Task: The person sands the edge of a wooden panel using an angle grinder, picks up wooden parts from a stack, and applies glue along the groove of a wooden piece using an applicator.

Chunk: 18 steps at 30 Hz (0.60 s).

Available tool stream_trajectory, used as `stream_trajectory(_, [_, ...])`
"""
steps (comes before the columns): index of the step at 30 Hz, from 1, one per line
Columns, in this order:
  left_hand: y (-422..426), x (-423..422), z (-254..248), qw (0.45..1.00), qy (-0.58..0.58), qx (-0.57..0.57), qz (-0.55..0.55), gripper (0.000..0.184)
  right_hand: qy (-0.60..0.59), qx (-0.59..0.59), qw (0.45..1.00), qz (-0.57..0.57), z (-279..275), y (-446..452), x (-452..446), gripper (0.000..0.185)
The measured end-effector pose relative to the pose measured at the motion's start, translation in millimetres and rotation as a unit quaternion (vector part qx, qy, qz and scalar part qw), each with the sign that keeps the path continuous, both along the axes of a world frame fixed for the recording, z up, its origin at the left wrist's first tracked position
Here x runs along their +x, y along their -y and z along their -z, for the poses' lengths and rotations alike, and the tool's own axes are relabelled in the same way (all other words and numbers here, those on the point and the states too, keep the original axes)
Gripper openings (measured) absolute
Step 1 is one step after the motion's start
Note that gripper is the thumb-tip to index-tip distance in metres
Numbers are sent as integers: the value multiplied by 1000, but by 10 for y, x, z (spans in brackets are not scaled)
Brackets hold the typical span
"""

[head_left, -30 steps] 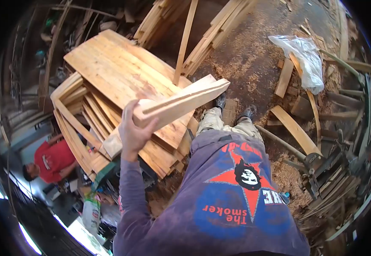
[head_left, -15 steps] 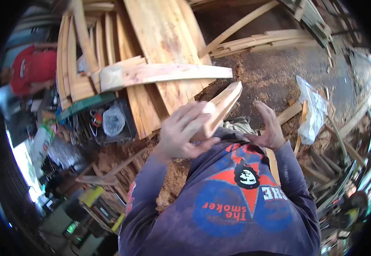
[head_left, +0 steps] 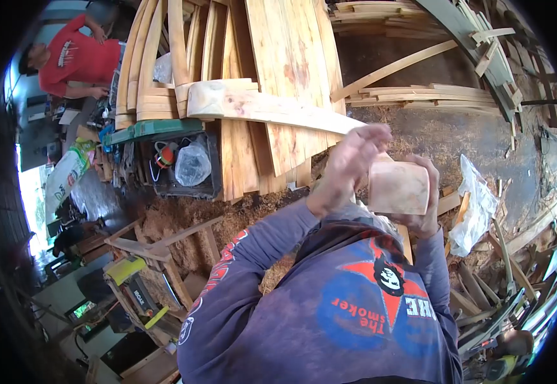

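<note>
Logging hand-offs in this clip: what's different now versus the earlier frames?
The right hand, empty half a second ago, now grips the wooden block. The left hand, which held it, has opened beside it; blur hides any contact. The block has shifted rightward, end face toward the camera. Unchanged: curved board across the stacked boards.

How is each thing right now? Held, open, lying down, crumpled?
Wooden piece: held up, end facing the camera
Right hand: gripping it
Left hand: open, beside it, blurred
Long beam: lying across planks
Dark crate: open-topped, clear bag inside
Plastic sheet: crumpled
</note>
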<state>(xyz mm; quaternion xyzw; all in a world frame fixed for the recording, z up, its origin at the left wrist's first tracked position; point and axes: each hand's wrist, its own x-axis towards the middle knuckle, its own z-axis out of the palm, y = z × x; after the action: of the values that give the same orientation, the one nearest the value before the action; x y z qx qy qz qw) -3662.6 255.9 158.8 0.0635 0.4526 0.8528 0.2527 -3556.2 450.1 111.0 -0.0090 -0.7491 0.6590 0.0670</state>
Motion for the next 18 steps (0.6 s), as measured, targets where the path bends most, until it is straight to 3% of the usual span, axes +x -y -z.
stream_trajectory(1, [75,-103,77,999,-31,-27,-33,53,-25,53,998,24,50,-70,71,111])
stream_trajectory(2, [264,-302,15,958,-70,-271,-57,63,-50,110,992,49,62,-134,140,109])
stream_trajectory(3, [513,-517,150,899,-126,-393,-147,69,-23,49,993,101,11,-124,232,110])
stream_trajectory(4, [761,-736,286,810,-151,-517,-232,76,-18,53,992,111,24,-208,302,110])
stream_trajectory(5, [1124,-982,468,726,-255,-549,-326,77,-25,81,982,166,64,-309,408,113])
stream_trajectory(7, [2082,-1496,491,478,-390,-735,-282,88,-19,171,953,248,44,-509,624,115])
stream_trajectory(8, [2406,-1654,547,403,-294,-825,-266,101,10,117,951,285,-20,-575,703,108])
stream_trajectory(10, [3116,-2085,728,471,-129,-853,-184,112,50,82,952,290,-110,-815,871,97])
stream_trajectory(11, [3183,-2201,737,477,-131,-850,-181,112,51,87,951,294,-82,-935,980,97])
stream_trajectory(14, [3058,-2379,770,483,-64,-867,-103,126,110,112,951,268,-45,-1089,1139,93])
stream_trajectory(16, [2769,-2308,801,422,-15,-892,-160,127,33,186,928,322,-145,-961,1045,68])
stream_trajectory(18, [2591,-2207,704,427,-8,-885,-187,125,62,188,930,310,-23,-1052,1107,71])
